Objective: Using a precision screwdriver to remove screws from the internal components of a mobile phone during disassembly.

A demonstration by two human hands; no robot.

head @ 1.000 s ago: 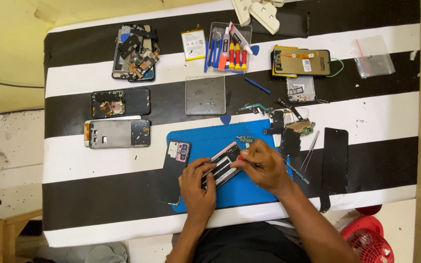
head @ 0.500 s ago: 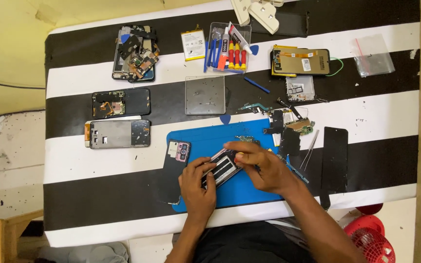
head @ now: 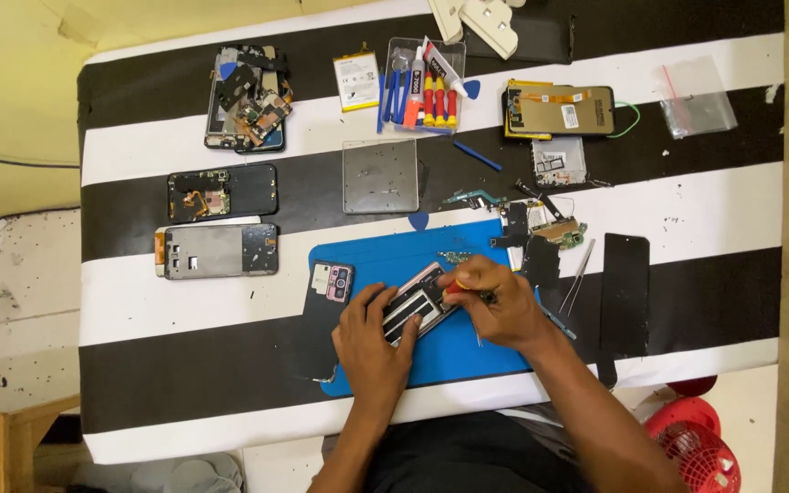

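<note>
An opened phone [head: 417, 304] with its back removed lies tilted on a blue work mat [head: 385, 260]. My left hand [head: 372, 342] rests on the phone's lower end and holds it down. My right hand [head: 495, 306] grips a small screwdriver with a red handle [head: 456, 288], its tip down on the upper part of the phone. A phone back cover with a camera block [head: 329, 290] lies at the mat's left edge.
On the black-and-white striped table: two opened phone frames [head: 219, 221] at left, a pile of parts [head: 247, 96], a battery [head: 357, 80], a tray of screwdrivers [head: 422, 87], a grey metal plate [head: 380, 176], circuit parts [head: 550, 228], tweezers [head: 577, 288], a black panel [head: 625, 292]. A red fan [head: 691, 447] stands below.
My right hand has shifted a little to the left over the phone with the screwdriver. My left hand has stayed on the phone.
</note>
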